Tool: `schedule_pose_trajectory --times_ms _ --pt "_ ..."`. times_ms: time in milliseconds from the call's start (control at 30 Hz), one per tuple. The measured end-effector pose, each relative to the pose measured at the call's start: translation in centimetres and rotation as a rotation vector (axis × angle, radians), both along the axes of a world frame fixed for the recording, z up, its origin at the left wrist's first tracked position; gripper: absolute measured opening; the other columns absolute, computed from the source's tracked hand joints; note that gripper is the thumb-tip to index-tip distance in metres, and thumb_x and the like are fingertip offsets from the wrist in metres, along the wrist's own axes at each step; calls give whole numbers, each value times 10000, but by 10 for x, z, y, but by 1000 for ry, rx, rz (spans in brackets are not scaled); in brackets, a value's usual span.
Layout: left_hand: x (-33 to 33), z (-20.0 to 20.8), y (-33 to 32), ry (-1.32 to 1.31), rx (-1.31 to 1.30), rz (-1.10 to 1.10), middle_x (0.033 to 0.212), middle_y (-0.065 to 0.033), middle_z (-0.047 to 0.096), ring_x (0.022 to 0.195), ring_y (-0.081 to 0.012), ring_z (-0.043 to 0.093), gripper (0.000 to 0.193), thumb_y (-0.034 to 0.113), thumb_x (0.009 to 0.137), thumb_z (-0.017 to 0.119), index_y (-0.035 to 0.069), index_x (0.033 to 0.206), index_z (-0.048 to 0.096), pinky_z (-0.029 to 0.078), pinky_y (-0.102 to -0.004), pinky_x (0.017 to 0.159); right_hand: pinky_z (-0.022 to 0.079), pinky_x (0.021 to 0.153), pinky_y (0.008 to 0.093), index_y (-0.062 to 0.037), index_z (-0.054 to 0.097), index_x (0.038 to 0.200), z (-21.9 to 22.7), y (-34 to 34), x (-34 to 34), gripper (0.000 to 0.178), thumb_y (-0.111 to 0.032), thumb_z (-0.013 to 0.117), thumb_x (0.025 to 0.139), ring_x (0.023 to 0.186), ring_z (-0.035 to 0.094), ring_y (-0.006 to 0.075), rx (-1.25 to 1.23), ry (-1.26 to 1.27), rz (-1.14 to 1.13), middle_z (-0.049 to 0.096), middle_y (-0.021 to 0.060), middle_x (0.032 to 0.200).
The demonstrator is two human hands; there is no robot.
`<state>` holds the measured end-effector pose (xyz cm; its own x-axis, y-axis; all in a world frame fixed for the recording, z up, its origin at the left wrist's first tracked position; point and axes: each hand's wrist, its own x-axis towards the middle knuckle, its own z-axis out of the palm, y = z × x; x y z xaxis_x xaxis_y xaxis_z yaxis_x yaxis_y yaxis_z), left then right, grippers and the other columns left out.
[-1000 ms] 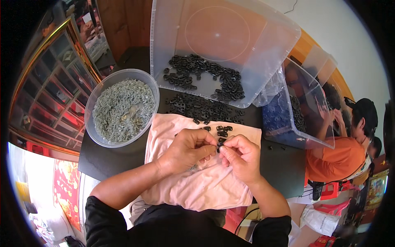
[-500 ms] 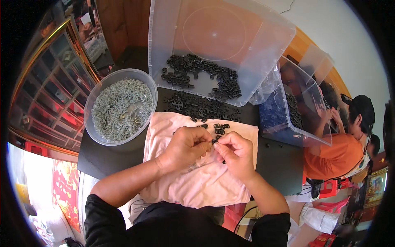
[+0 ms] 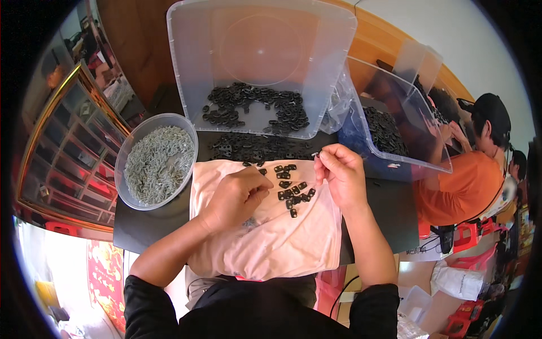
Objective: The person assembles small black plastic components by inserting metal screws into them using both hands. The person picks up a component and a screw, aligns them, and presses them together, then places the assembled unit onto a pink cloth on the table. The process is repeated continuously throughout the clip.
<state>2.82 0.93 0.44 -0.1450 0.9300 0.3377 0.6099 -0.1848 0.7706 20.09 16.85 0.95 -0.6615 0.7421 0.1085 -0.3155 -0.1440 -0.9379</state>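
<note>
My right hand [image 3: 343, 174] is raised over the far right edge of a pale pink cloth [image 3: 271, 248]. Between its thumb and forefinger it pinches a small black plastic piece [image 3: 317, 155] with a light, shiny bit on it. My left hand [image 3: 237, 196] hovers over the cloth's left half, its fingers curled together; whatever they hold, if anything, is hidden. Several small black plastic pieces [image 3: 294, 193], each with holes, lie in a loose cluster on the cloth between my hands. More of the same black pieces [image 3: 248, 148] cover the dark table beyond the cloth.
A round clear tub [image 3: 195, 148] of grey screws stands at the left. At the back a clear bin [image 3: 265, 28] lies on its side, holding many black pieces. Another clear bin [image 3: 415, 157] stands at the right, near a person in an orange shirt [image 3: 466, 183].
My hands have come apart: the right moved up and to the right with the black piece, the left slightly lower left. The cluster on the cloth shows more fully, and the view has shifted.
</note>
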Motion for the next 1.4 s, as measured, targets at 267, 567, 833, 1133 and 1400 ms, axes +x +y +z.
schedule_pose_trajectory --times_ms 267,567,833,1133,1400 --pt "18 12 11 365 -20 -26 803 -131 576 740 -302 586 125 -22 714 614 14 833 623 473 -361 648 449 461 218 -27 586 823 -2 1 2 97 -110 585 871 526 541 88 -5 0 24 601 44 699" --pt "-34 26 16 461 6 254 824 -152 579 786 -344 587 81 32 753 586 15 823 623 472 -420 680 442 450 225 -16 572 812 1 -6 1 92 -85 568 873 513 537 103 -5 20 65 592 58 689" --pt "-57 23 35 508 -100 309 841 -163 587 786 -343 583 145 37 744 604 6 882 634 462 -399 699 433 429 208 -4 581 818 -1 -8 -1 96 -85 577 869 497 532 80 17 35 79 598 50 661" --pt "-61 6 69 669 -280 252 888 -140 567 885 -339 576 201 79 688 688 45 877 627 464 -407 762 437 427 210 -4 579 818 -3 -9 -2 98 -85 577 872 494 532 76 22 30 90 599 50 659" --pt "-68 -4 78 707 -254 256 851 -141 564 837 -338 583 189 110 692 678 36 855 619 472 -404 732 435 423 203 -8 578 816 -3 -11 -3 100 -87 576 875 488 527 72 32 25 92 596 43 655"
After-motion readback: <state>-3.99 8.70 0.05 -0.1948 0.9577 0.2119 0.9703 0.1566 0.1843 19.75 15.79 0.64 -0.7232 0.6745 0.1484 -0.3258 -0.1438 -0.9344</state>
